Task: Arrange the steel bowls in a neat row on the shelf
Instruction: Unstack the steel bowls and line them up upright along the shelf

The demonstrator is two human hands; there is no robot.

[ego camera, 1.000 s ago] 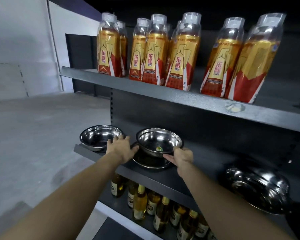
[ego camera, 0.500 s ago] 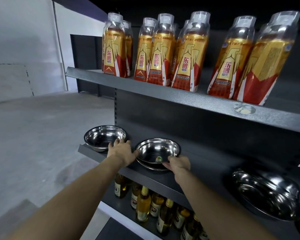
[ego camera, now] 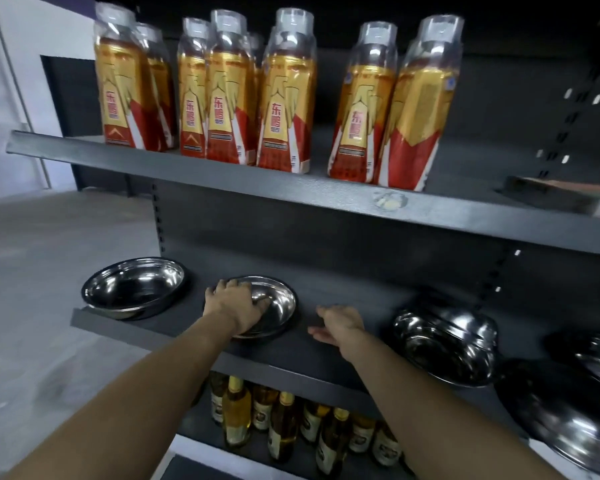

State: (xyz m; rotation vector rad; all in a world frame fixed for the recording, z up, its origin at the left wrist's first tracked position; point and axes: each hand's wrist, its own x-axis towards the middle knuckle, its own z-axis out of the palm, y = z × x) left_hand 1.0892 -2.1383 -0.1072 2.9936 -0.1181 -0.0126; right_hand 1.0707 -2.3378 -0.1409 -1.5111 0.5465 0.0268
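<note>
— How many steel bowls on the middle shelf [ego camera: 194, 332]?
— Five: first bowl [ego camera: 134, 287] at the left end, second bowl [ego camera: 274, 308] beside it, three more [ego camera: 445, 344] rightward.
— The grips?
— The left hand [ego camera: 234, 304] rests spread inside the second bowl; the right hand [ego camera: 338, 323] hovers open, holding nothing.

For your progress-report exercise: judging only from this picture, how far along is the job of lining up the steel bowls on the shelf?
Done: the leftmost bowl sits at the shelf's left end. In hand: the left hand rests on the second bowl beside it; the right hand hangs open, holding nothing. Left: the tilted bowls and the bowls at the right edge lie jumbled, not yet in the row.
</note>
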